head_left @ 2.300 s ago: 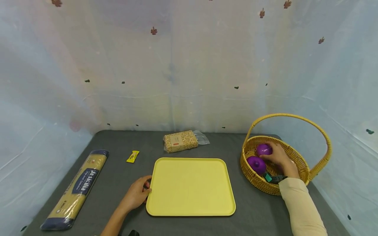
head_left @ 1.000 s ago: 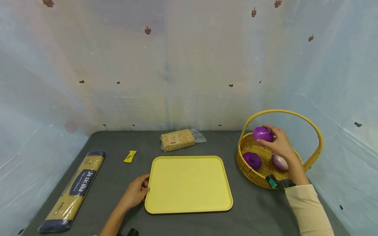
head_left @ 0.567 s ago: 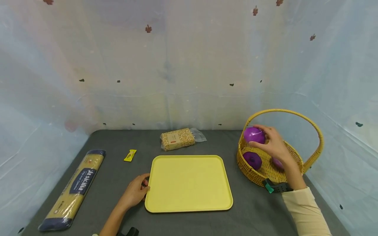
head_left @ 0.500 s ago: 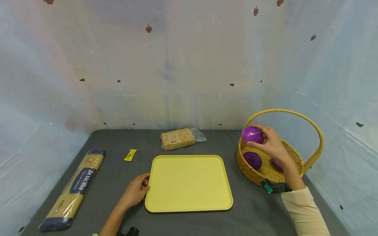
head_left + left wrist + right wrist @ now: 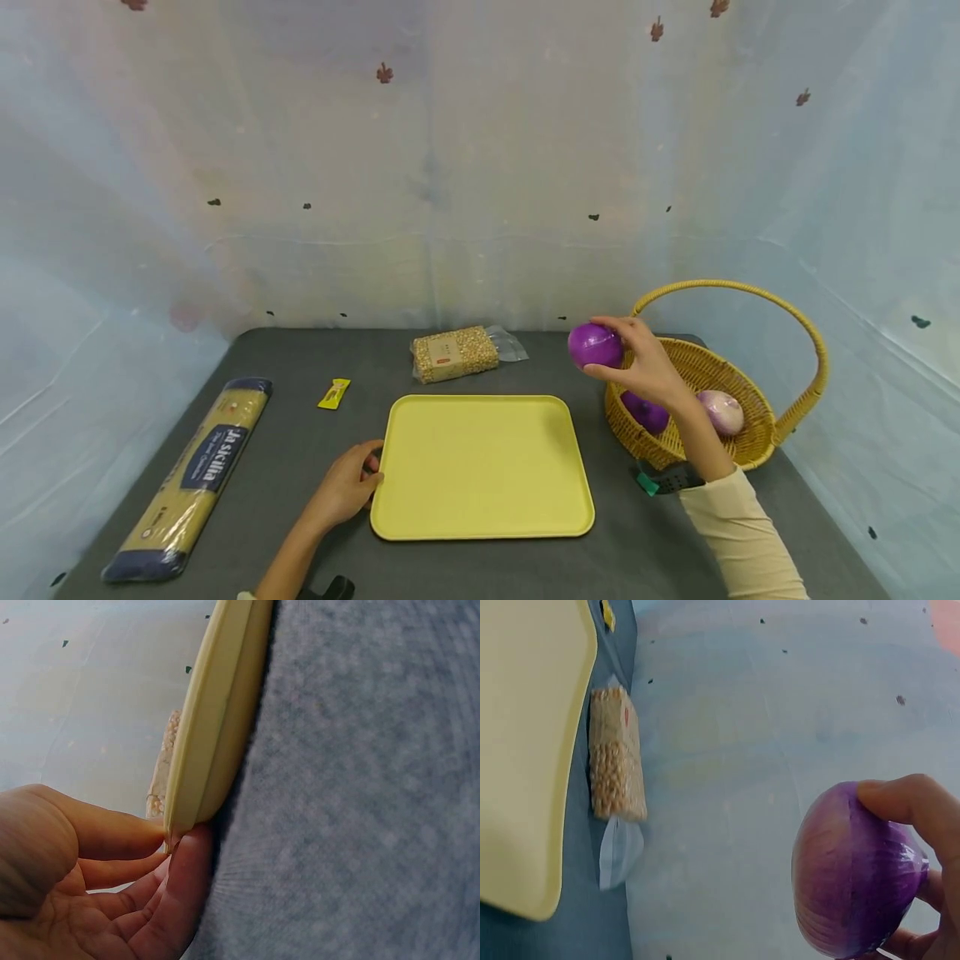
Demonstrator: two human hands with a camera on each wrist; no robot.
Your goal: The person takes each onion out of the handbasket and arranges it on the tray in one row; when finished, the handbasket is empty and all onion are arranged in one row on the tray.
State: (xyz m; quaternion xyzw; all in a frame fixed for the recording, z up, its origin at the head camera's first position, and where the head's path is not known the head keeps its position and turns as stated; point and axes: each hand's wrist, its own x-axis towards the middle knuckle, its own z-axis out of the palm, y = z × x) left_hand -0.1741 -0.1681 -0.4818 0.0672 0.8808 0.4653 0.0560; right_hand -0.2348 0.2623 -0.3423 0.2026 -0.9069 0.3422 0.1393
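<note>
My right hand grips a purple onion between thumb and fingers, in the air just left of the wicker basket. In the right wrist view the onion shows its glossy skin and pointed end. Inside the basket lie a second purple onion, partly hidden by the rim, and a paler pinkish-white one. On the left, my left hand pinches the left rim of the yellow tray. The left wrist view shows thumb and fingers on the tray's edge.
Behind the tray lies a clear bag of beige kernels. A small yellow packet sits to its left. Along the left of the grey table is a long pasta pack. The basket's tall handle arches up at the right.
My right hand has lifted the onion out of the basket and carried it left past the rim. The pale onion shows again. My left hand stays on the tray's edge.
</note>
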